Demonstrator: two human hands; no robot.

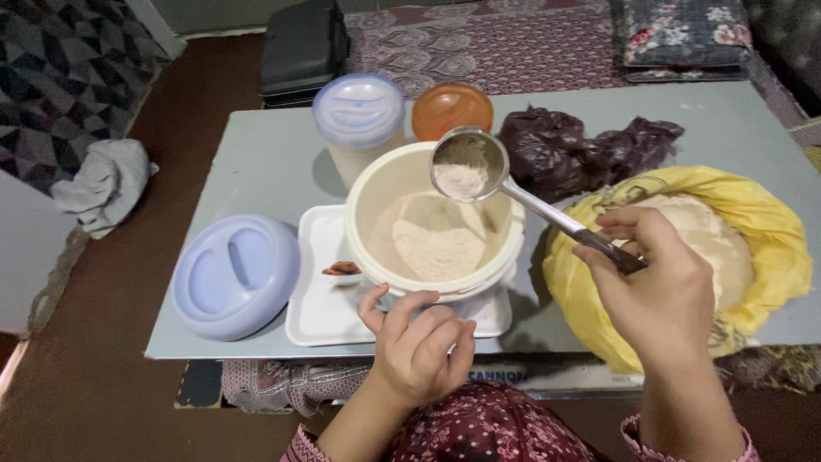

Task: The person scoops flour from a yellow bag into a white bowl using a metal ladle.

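My right hand (663,287) grips the handle of a metal ladle (469,164) that holds some pale flour and hovers over a cream plastic bucket (372,197). The bucket is partly filled with the same flour (436,239) and stands on a white tray (321,304). My left hand (419,342) rests against the bucket's near side, fingers curled, thumb raised. A yellow plastic bag (770,231) of flour lies open under my right hand.
A lavender lid (233,274) lies left of the tray. Behind the bucket stand a jar with a lavender lid (359,111) and an orange-lidded container (451,107). A dark crumpled bag (581,150) lies at the back. All sit on a low grey table (256,162).
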